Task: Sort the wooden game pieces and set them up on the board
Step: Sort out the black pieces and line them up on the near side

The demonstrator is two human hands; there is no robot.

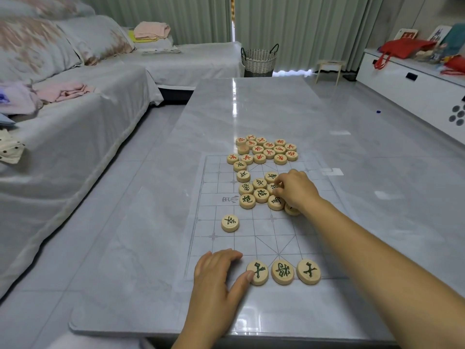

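Sorting by colour looks finished. The red-lettered pieces [264, 149] sit packed together at the far edge of the board [214, 197], some on its last rank and some on the grey table [251, 109] just beyond, parked out of the way. The green-lettered cluster [254, 192] lies mid-board, its discs touching, and serves as the stock to draw from.

Set-up has begun on the near side only. The near-row pieces [282, 272] are three discs side by side on the closest rank. The middle one sits at the foot of the printed diagonals and two matching ones flank it, which fits the centre of a home rank. A lone piece [230, 223] stands apart to the left a few ranks up, probably already on its crossing.

The left hand [216, 275] rests palm down at the near left of the board, fingers loosely bent on the sheet and holding nothing. Its thumb tip touches the edge of the leftmost near-row disc, likely nudging it square onto its point.

The right hand [297, 190] reaches across to the right side of the cluster with its fingertips drawn together on one disc [271, 185]. It appears pinched for lifting, though the fingers cover most of it.

My judgement is that this is an early stage, and the next disc belongs on the near rank, outward from the three.
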